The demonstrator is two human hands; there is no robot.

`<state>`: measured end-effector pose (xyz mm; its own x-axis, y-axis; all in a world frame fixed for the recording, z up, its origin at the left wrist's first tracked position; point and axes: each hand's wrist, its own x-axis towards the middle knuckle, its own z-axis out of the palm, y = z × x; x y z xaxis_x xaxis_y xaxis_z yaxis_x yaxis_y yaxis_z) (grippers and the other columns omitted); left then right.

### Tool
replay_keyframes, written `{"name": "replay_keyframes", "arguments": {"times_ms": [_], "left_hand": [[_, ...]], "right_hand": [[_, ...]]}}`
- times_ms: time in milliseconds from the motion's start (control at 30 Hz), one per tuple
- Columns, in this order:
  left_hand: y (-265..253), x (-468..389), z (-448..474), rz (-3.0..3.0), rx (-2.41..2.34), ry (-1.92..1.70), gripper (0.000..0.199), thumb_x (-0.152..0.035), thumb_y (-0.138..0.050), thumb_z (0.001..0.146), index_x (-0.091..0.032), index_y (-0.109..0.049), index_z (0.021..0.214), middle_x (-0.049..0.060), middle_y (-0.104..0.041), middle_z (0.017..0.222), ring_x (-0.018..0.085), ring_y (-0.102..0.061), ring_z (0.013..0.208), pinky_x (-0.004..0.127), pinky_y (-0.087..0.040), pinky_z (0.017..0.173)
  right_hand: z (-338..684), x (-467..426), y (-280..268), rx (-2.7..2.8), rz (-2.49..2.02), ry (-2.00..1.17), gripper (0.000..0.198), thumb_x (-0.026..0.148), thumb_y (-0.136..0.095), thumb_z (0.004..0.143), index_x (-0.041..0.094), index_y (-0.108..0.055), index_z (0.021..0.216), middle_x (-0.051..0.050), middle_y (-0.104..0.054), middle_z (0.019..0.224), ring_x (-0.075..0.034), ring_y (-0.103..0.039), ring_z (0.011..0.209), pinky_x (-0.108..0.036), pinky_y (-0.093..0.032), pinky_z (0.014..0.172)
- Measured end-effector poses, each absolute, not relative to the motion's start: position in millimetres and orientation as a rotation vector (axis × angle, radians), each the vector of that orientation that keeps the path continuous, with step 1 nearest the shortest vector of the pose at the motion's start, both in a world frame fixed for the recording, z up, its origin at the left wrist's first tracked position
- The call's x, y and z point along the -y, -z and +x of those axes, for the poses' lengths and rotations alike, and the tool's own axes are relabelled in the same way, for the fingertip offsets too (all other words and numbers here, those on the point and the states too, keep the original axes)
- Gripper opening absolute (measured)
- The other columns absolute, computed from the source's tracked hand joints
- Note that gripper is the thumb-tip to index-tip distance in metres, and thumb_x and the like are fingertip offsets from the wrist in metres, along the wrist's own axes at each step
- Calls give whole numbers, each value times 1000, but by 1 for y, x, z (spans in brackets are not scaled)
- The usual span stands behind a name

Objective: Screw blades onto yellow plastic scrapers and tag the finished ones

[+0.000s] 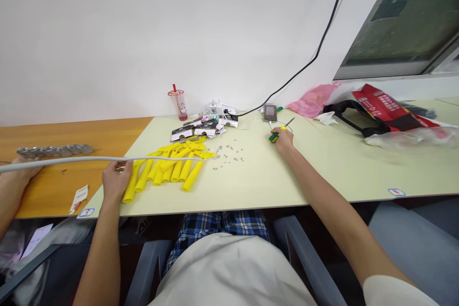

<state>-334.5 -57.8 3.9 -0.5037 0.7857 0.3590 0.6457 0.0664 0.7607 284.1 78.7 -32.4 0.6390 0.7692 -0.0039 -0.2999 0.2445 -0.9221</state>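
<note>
My right hand (283, 140) is closed around a screwdriver (274, 137) with a green and yellow handle; its blade points up and to the right, above the table. My left hand (116, 179) is at the left end of a pile of yellow plastic handles (175, 162), its curled fingers beside the leftmost one. A white cord (89, 158) crosses in front of those fingers, and I cannot make out what they hold. Several tiny metal pieces, perhaps screws (229, 153), are scattered to the right of the pile.
Small boxes (205, 130), a drink cup (181, 107) and a small device with a screen (270, 113) stand along the wall. A red bag (380, 107) lies at the right. Another person's hand (19, 174) is beside a row of grey metal parts (55, 151) at the left.
</note>
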Motion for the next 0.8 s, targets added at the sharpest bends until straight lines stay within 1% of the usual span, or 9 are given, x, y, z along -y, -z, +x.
{"name": "replay_keyframes", "arguments": {"times_ms": [133,267,400,500,567,667,800], "left_hand": [[-3,56,-335,1466,-2145,-1353,28,-35,-71,91,-16,-74,110,5,-77,103,21,-71,97,32,-58,92],[-5,57,-331,1457,-2110,-1301,30,-35,-75,88,-14,-76,110,5,-76,101,20,-71,94,29,-56,87],[-5,58,-329,1448,-2103,-1289,32,-35,-78,86,-16,-76,112,3,-75,104,18,-70,93,28,-56,85],[-4,58,-330,1438,-2106,-1274,40,-38,-83,82,-16,-76,114,3,-75,107,19,-68,91,29,-56,84],[-4,59,-331,1438,-2099,-1263,47,-44,-88,78,-17,-76,114,3,-75,111,18,-67,91,29,-56,83],[-3,59,-332,1435,-2086,-1247,57,-53,-91,75,-17,-76,116,6,-75,117,19,-66,92,29,-56,83],[-2,58,-332,1433,-2091,-1233,63,-58,-92,72,-17,-75,117,8,-75,121,21,-67,97,31,-57,85]], "right_hand": [[282,-78,32,528,-1069,-796,25,11,-78,63,22,-58,72,3,-63,69,-12,-61,62,-19,-53,50],[279,-78,31,542,-1063,-822,23,14,-80,67,22,-61,76,4,-61,66,-10,-60,61,-17,-54,52],[278,-80,30,533,-1086,-835,26,18,-82,73,23,-57,77,5,-60,65,-10,-59,58,-18,-54,52],[279,-82,30,538,-1105,-847,30,20,-82,77,23,-52,76,4,-59,64,-10,-58,55,-19,-54,50],[279,-82,30,544,-1115,-851,30,18,-81,76,24,-52,75,4,-59,63,-11,-58,55,-20,-54,50],[280,-81,31,548,-1127,-845,28,14,-79,72,23,-53,75,4,-60,63,-11,-59,55,-19,-52,48],[281,-80,34,546,-1140,-835,28,10,-78,65,22,-57,78,4,-63,64,-11,-60,57,-16,-46,45]]}}
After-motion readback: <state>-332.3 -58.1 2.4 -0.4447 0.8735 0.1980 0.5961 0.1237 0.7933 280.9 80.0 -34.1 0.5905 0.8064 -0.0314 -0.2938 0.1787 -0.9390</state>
